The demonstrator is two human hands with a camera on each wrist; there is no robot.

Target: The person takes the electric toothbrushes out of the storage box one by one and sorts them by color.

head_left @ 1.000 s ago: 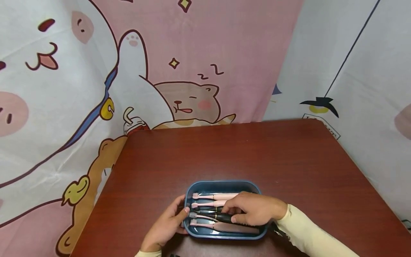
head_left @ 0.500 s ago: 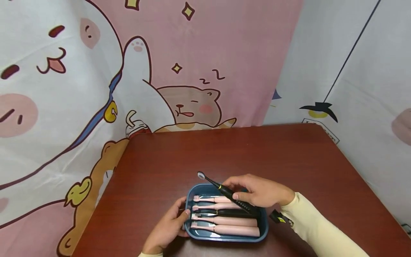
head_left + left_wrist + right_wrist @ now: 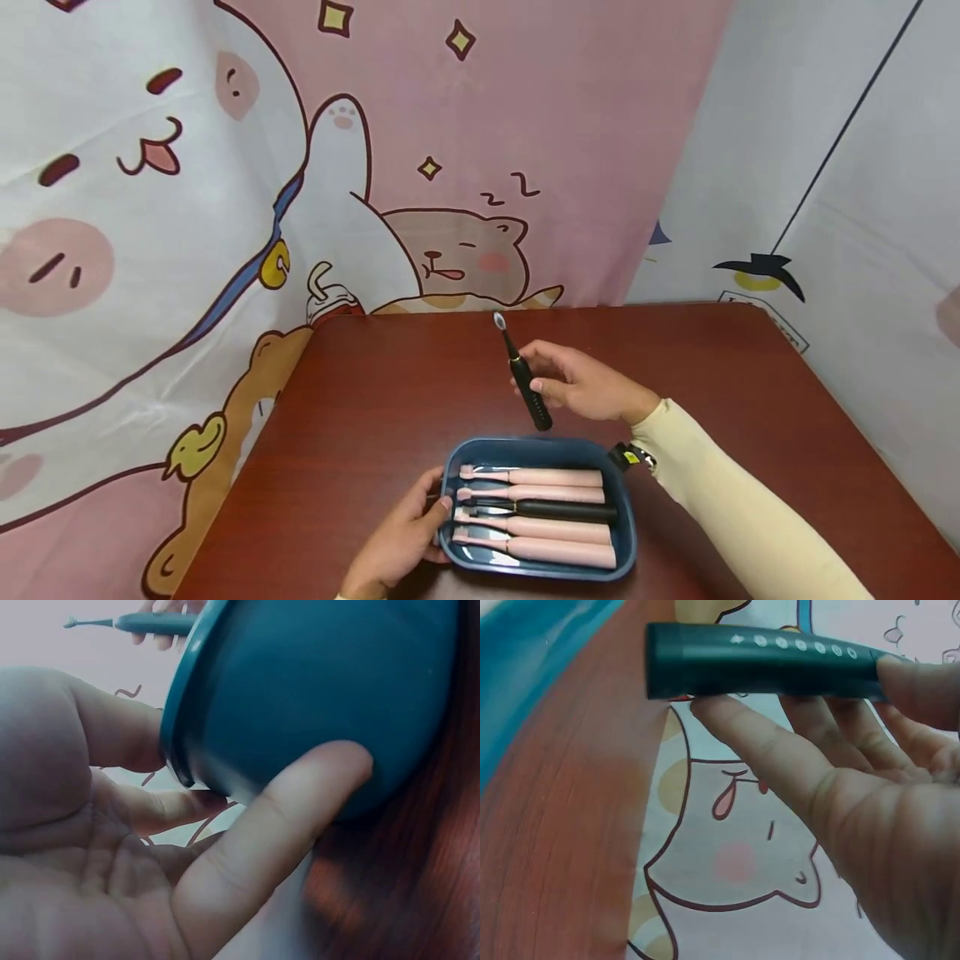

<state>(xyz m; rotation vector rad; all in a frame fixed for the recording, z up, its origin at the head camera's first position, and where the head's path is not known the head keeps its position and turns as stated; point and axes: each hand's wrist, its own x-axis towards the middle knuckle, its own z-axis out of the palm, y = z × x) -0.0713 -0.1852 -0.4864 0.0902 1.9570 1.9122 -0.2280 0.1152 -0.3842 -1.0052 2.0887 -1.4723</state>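
Pinching a black brush [image 3: 528, 387] between thumb and fingers of the right hand [image 3: 581, 385], bristles up and leaning left, in the air just past the tray's [image 3: 543, 572] far rim. Gripping that tray by its left end with the left hand [image 3: 405, 529], over the table [image 3: 420, 375], with pink brushes [image 3: 558, 477] inside, two either side of a second black brush [image 3: 566, 510].
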